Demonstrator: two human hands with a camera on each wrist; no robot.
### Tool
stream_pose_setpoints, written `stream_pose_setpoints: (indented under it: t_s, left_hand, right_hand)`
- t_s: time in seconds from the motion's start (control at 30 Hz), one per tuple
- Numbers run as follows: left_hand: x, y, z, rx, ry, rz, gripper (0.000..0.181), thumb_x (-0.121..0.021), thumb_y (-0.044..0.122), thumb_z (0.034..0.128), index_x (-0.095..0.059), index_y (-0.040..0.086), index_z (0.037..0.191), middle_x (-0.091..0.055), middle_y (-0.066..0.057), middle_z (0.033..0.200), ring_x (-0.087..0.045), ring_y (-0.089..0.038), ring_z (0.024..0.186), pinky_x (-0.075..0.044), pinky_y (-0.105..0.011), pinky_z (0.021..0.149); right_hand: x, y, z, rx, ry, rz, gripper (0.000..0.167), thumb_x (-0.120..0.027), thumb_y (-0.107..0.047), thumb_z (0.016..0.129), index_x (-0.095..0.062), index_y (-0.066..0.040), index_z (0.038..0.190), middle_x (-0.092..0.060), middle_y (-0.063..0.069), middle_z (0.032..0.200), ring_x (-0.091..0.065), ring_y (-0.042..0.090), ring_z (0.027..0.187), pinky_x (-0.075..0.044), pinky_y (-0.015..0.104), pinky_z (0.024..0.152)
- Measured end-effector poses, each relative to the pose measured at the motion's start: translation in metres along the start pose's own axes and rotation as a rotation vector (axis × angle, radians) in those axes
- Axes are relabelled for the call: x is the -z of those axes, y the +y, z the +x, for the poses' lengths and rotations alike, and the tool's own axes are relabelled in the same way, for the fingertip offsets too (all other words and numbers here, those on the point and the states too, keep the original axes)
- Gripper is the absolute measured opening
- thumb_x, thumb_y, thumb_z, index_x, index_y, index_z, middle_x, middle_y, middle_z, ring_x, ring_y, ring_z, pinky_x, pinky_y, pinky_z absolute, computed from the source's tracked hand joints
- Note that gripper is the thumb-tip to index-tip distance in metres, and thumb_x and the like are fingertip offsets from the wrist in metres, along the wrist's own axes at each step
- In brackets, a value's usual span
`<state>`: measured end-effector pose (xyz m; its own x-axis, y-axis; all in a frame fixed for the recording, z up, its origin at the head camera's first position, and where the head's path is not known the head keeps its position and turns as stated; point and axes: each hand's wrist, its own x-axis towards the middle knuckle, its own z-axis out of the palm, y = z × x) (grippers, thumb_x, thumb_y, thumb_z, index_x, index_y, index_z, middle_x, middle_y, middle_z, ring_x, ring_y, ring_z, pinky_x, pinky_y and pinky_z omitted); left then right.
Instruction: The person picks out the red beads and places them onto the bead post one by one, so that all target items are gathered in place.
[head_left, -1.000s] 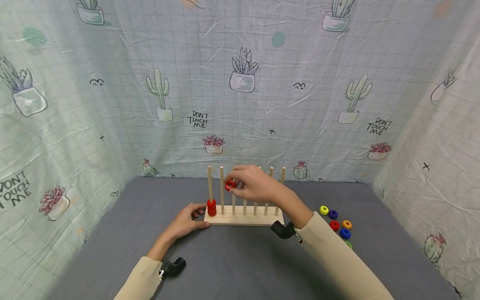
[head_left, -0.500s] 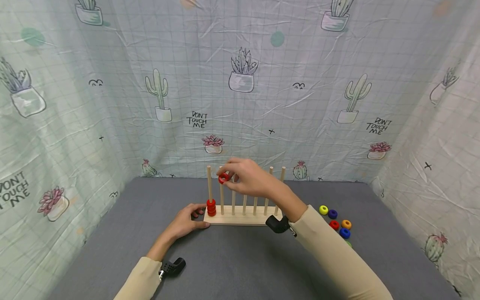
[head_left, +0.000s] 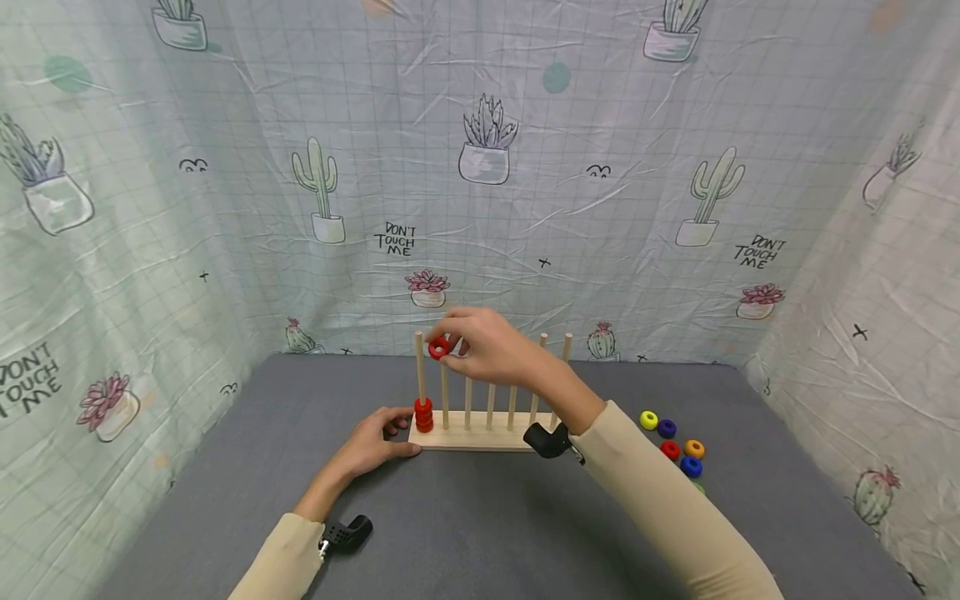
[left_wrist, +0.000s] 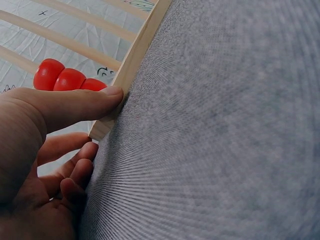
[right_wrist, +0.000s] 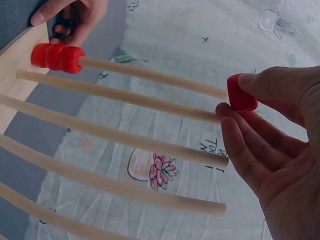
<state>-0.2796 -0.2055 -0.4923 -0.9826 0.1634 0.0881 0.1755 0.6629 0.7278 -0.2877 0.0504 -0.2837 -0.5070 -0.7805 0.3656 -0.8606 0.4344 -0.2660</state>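
Note:
A wooden peg rack (head_left: pixel 472 440) with a row of upright pegs stands on the grey table. Stacked at the foot of its leftmost peg (head_left: pixel 421 367) are three red rings (right_wrist: pixel 55 58). My left hand (head_left: pixel 367 446) grips the rack's left end, thumb (left_wrist: pixel 102 100) against the front edge and index finger at the end. Between thumb and fingers, my right hand (head_left: pixel 487 348) pinches another red ring (right_wrist: pixel 242 96). That ring is held beside the top of the leftmost peg; in the right wrist view it appears just off the peg's tip. The other pegs shown carry no rings.
Loose rings lie on the table to the right: a yellow one (head_left: pixel 648 413), a red one (head_left: pixel 671 451), an orange one (head_left: pixel 702 452), two blue ones and a green one partly hidden by the right sleeve. A cactus-print curtain (head_left: pixel 558 183) hangs behind and at both sides.
My right hand has moved left and upward with the red ring, from near the third peg toward the top of the leftmost peg. The left hand and rack have stayed in place.

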Motion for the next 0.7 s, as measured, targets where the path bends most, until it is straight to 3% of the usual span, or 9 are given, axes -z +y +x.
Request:
stream_pose_setpoints:
  t_s: [0.33, 0.7]
  left_hand:
    - [0.0, 0.0, 0.0, -0.003, -0.001, 0.0, 0.067, -0.09, 0.027, 0.0791, -0.065, 0.008, 0.138, -0.066, -0.007, 0.113, -0.058, -0.02, 0.099, -0.047, -0.038, 0.086]
    - [0.001, 0.001, 0.0, 0.006, -0.008, -0.011, 0.067, -0.09, 0.027, 0.0786, -0.065, 0.008, 0.138, -0.066, -0.007, 0.113, -0.058, -0.02, 0.099, -0.046, -0.038, 0.085]
  right_hand:
    - [0.004, -0.001, 0.008, -0.026, -0.017, 0.018, 0.031, -0.067, -0.005, 0.096, -0.072, -0.008, 0.127, -0.07, 0.009, 0.123, -0.074, 0.021, 0.096, -0.059, 0.025, 0.08]
    - [0.008, 0.001, 0.017, -0.041, -0.014, 0.008, 0.031, -0.068, -0.01, 0.098, -0.071, -0.008, 0.129, -0.071, 0.008, 0.124, -0.072, 0.018, 0.1, -0.057, 0.019, 0.08]
